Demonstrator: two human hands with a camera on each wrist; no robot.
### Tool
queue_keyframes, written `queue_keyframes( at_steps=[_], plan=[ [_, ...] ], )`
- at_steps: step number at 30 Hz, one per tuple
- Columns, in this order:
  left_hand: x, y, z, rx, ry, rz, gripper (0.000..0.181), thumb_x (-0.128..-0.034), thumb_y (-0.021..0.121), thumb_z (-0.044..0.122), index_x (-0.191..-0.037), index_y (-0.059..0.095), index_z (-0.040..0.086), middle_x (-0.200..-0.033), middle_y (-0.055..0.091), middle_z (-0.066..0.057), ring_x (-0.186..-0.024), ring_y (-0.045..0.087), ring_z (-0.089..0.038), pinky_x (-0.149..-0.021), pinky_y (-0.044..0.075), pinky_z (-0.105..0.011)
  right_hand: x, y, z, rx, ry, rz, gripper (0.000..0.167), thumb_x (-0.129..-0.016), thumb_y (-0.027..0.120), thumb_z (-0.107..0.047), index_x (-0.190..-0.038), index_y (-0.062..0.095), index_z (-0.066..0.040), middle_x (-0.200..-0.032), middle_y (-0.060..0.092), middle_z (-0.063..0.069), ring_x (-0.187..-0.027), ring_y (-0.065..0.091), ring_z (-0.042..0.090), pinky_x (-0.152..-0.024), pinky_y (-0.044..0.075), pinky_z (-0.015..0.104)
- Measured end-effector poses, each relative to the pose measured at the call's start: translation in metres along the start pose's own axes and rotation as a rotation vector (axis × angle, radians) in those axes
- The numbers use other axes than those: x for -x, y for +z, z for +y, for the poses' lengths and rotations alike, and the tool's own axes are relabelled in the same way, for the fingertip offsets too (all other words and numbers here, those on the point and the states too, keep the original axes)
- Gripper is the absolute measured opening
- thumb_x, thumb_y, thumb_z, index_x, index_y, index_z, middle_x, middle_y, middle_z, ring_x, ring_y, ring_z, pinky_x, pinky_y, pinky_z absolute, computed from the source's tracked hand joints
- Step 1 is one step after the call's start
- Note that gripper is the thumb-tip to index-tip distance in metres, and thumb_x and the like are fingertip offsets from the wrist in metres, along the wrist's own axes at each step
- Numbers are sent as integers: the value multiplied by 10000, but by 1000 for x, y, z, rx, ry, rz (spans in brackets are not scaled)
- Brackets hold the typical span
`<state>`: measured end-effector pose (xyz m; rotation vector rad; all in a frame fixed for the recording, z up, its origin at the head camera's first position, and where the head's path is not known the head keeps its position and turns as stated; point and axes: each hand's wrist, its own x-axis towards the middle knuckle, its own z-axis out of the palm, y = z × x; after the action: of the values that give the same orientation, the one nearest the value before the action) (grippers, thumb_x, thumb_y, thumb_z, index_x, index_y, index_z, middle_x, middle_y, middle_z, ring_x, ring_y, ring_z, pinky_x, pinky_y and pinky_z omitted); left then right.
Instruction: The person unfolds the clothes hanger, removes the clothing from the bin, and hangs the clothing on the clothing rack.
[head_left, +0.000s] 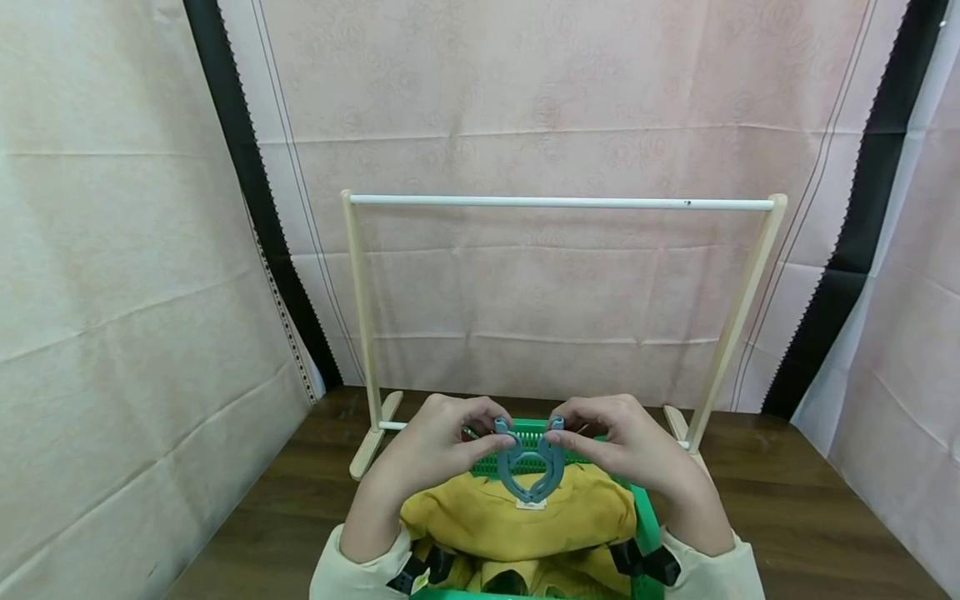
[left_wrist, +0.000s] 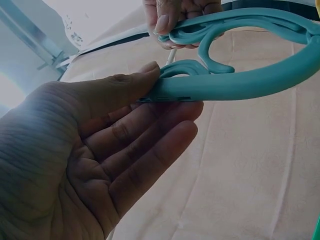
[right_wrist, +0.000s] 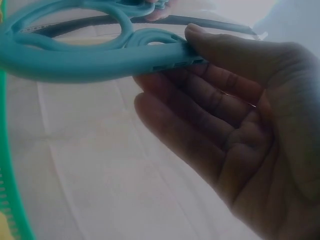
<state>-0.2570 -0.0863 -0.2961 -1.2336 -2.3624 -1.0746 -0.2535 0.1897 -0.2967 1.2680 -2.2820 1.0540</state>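
Observation:
Both hands hold a blue-green plastic folding clothes hanger (head_left: 555, 475), bent into a U shape with its two arm ends upward. My left hand (head_left: 450, 437) pinches one arm end between thumb and fingers. The other end is pinched the same way by my right hand (head_left: 611, 437). In the left wrist view the hanger (left_wrist: 240, 85) shows a curved inner piece between its arms; the left hand's lower fingers extend loosely beneath. Below the hanger, a yellow garment (head_left: 517, 529) with a white neck label lies in a green basket (head_left: 647, 521).
Behind the basket stands a rack with a white horizontal bar (head_left: 555, 202) and cream side posts (head_left: 362, 317). It rests on a dark brown wooden table (head_left: 780, 517). Pale fabric walls (head_left: 525, 100) with black edge strips enclose the back and sides.

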Motion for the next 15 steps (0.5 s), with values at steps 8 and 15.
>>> queue_keyframes(
  at_steps=[8,15],
  plan=[
    [-2,-1,-2,-5,12,14,97,-946,731,269,-1017,716,205,-863,710,139,-785,666,4,-657,553,-246,0,-1,1,-6,16,0,115,-964,702,-160,-1032,721,-252,-892,724,-106,-779,685,90,-616,565,303],
    [2,-4,-2,-8,-6,30,91,-948,729,268,-1019,716,212,-859,711,145,-790,668,-1,-640,555,-256,4,-4,0,7,64,7,110,-968,699,-174,-1038,722,-255,-908,721,-129,-804,690,88,-623,567,311]
  ],
)
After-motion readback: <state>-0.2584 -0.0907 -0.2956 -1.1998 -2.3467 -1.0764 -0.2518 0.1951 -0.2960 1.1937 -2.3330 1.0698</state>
